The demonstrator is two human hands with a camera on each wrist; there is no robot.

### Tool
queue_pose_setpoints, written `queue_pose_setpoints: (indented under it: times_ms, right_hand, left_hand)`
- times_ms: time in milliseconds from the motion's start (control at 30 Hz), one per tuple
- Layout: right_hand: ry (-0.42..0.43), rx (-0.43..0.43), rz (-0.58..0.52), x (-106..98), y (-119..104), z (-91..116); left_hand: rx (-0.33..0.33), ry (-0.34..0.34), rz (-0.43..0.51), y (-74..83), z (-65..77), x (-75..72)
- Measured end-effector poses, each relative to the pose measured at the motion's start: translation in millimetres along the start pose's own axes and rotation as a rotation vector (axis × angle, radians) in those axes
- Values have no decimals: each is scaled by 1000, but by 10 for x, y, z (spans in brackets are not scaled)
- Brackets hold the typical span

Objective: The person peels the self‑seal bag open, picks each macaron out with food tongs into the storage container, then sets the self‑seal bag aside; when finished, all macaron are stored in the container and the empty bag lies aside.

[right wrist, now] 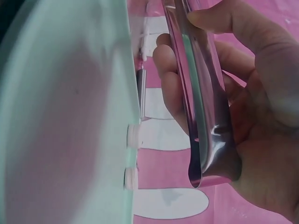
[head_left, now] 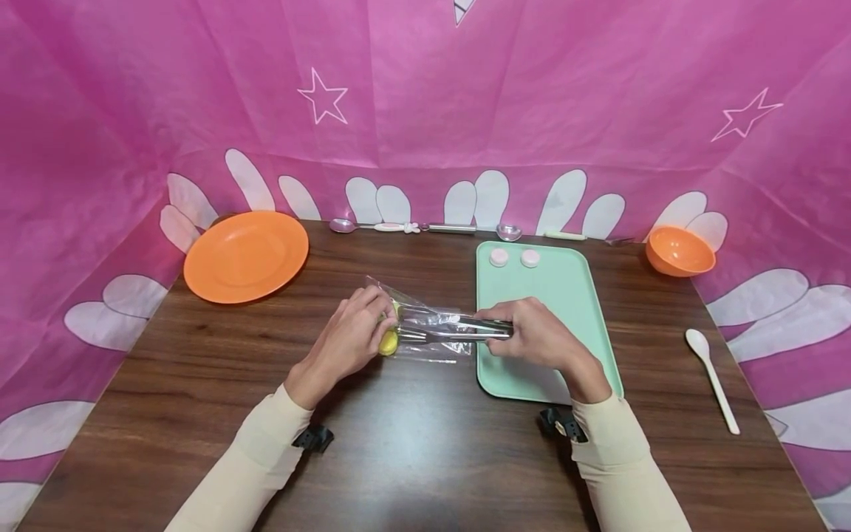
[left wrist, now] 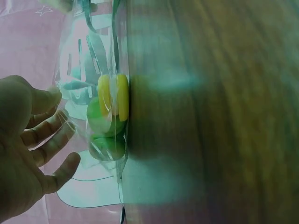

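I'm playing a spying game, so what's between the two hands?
In the head view, metal tongs and a clear bag are between the left hand and right hand, with part of the green tray beneath.

Silver gleams on the tongs, yellow pieces and green pieces show through the clear bag; I've got mint-green tray, orange plate, brown streaked table, white star outlines on pink backdrop!

Plate left, tray right, bag between
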State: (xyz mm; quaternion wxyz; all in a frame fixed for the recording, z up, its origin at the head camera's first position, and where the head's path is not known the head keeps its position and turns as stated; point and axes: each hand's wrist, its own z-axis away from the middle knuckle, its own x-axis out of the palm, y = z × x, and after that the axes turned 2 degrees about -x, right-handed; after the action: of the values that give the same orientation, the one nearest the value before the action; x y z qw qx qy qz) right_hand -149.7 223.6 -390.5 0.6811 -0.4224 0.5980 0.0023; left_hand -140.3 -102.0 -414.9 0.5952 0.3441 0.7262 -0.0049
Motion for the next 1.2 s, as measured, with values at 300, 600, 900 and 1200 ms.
queue_pose_setpoints:
  times_ms: [300, 600, 900, 1200]
  right_hand:
    - [24, 8, 21, 29, 14, -1]
    - [24, 7, 32, 98, -20, -50]
    - [25, 6, 87, 126, -57, -59]
    - [24, 6, 100, 76, -36, -26]
  left_hand:
    - [0, -2, -2, -4, -7, -7]
    - [1, -1, 8, 2, -6, 1]
    - [10, -3, -5, 5, -10, 0]
    - [18, 19, -11, -3, -12, 10]
